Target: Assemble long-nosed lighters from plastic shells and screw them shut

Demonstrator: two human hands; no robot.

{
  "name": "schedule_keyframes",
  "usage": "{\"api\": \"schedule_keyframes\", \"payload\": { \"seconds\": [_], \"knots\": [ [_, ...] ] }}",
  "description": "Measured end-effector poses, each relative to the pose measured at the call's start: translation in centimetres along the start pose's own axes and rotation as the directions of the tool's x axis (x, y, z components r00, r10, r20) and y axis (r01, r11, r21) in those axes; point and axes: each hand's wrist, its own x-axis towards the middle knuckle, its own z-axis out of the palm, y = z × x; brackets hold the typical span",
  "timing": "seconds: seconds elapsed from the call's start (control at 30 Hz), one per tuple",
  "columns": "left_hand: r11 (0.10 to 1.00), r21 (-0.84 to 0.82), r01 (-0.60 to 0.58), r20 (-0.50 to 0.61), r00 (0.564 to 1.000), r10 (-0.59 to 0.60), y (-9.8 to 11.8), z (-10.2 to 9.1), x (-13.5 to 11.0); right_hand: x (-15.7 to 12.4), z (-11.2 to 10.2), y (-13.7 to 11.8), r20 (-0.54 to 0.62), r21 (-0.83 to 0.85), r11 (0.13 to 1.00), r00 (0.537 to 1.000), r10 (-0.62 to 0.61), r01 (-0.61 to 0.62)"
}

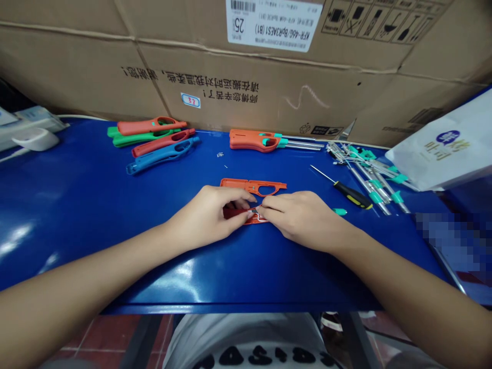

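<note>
- The orange-red handle half (251, 221) lies on the bench (115, 220) right between the two hands, under their fingertips, its long axis running left to right, roughly along the bench's front edge
- Left grip (215, 210) grasps this half, thumb on the near side and fingers curled at the far side; neither hand is clearly nearer, since both meet over it
- Right grip (302, 218) bunches its fingertips over the right-hand end, beside a white wire (262, 218) (whether it pinches wire, shell or some small part, I cannot tell)
- A second handle half (238, 183) lies just beyond the fingers, nearly parallel to the first, apparently unheld
- Held half as a container: open side up, with the white wire and something small in it, mostly hidden by the fingers
- The screwdriver (351, 196) lies beyond and to the right of the right hand, handle toward the person's right
- White bag (430, 148) stands at the far right beside a heap of metal-tube parts (378, 184); its contents are out of sight
- Cardboard box (200, 56) forms a wall behind everything, its inside not visible
</note>
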Motion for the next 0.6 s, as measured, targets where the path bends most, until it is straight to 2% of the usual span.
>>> {"api": "schedule_keyframes", "payload": {
  "seconds": [0.13, 0.27, 0.4, 0.5, 0.57, 0.6],
  "knots": [
    [0.996, -0.066, 0.059, -0.008, 0.998, -0.06, -0.3, 0.0, 0.1, 0.0, 0.2, 0.1, -0.028, 0.045, 0.998, 0.999, 0.045, -0.044],
    [0.989, -0.11, 0.096, -0.021, 0.995, -0.099, -0.7, 0.2, 0.2, 0.1, 0.2, 0.3, -0.026, 0.246, 0.957, 0.986, 0.165, -0.154],
    [0.995, -0.068, 0.076, -0.024, 0.997, -0.077, -0.5, 0.2, 0.2, 0.0, -0.5, 1.0, -0.087, 0.419, 0.888, 0.966, 0.244, -0.187],
    [1.0, 0.029, 0.007, -0.028, 1.0, -0.007, -0.3, 0.1, 0.0, -0.4, -1.3, 2.5, -0.145, 0.376, 0.875, 0.913, 0.381, -0.305],
    [0.995, 0.087, -0.047, -0.025, 0.998, 0.049, -0.3, 0.1, -0.2, -1.0, -1.9, 4.0, -0.102, 0.247, 0.836, 0.844, 0.526, -0.49],
    [0.991, 0.111, -0.071, -0.023, 0.997, 0.074, -0.3, 0.2, -0.2, -1.4, -2.1, 4.9, -0.081, 0.155, 0.793, 0.793, 0.604, -0.589]
  ]
}}
